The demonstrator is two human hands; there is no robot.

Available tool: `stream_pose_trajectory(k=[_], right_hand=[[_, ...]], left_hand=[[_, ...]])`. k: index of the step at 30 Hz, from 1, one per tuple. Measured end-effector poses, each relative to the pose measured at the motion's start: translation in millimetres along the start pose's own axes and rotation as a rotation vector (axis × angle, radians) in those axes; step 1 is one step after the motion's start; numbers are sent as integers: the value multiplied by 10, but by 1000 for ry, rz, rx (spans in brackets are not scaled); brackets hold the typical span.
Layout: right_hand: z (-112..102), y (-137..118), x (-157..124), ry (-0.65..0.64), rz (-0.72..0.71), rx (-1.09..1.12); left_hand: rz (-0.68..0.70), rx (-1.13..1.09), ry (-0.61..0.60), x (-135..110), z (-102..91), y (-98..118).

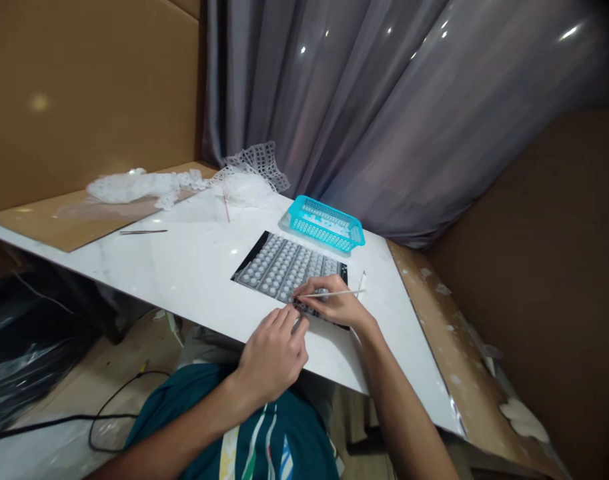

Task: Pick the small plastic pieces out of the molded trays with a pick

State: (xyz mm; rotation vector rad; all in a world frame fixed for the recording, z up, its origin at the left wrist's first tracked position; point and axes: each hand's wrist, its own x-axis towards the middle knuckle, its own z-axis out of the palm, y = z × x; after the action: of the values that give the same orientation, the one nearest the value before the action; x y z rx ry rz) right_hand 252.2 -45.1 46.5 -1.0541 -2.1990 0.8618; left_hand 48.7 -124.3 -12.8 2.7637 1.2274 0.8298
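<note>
On the white table lies a dark sheet (257, 251) bearing rows of small round whitish pieces (277, 267). My right hand (337, 300) is over its near right part, closed in a pinch on a thin white stick (341, 293). The stick's tip points down and left among the round pieces; whether it is a brush or a pick I cannot tell. My left hand (277, 347) is at the sheet's near edge, its fingers bent and close together just beside the right fingertips. What these fingers hold, if anything, is hidden.
A turquoise plastic basket (324, 233) with whitish pieces inside stands behind the sheet. White perforated sheets (259, 167) and plastic wrapping (129, 187) lie at the back left. Tweezers (144, 232) rest on the table (194, 257). Another small white stick (361, 283) lies right.
</note>
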Motion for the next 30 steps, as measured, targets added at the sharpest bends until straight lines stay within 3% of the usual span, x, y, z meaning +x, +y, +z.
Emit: stream_pose_trajectory(k=[6, 17, 25, 30], right_hand=[[-15, 10, 5, -52, -8, 23], [26, 24, 12, -31, 32, 29], [90, 65, 65, 46, 40, -53], [77, 54, 69, 133, -44, 48]], left_hand=[[-4, -3, -4, -3, 20, -4], [0, 15, 11, 7, 6, 2], [13, 12, 21, 9, 13, -2], [38, 36, 47, -4, 36, -6]])
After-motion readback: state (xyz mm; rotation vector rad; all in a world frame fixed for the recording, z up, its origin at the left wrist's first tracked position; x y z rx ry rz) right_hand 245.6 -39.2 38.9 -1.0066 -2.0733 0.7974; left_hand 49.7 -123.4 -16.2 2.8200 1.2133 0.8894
